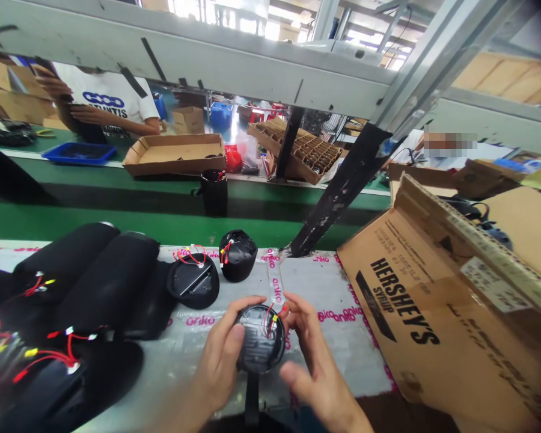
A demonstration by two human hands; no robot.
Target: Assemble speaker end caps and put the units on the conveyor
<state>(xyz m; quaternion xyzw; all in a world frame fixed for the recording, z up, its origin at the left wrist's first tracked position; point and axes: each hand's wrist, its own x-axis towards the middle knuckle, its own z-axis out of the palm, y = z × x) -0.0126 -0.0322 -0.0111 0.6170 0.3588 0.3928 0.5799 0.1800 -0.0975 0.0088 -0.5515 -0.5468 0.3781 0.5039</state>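
Cylinders (88,273), black and wired, lie at your ten o'clock. Your left hand (222,349) grips the round black piece (256,347) close at twelve o'clock; your right hand (314,352) spreads at its three o'clock, contact unclear. You seem to be handling its red wires (267,322); the next move probably calls for keeping them unpinched.
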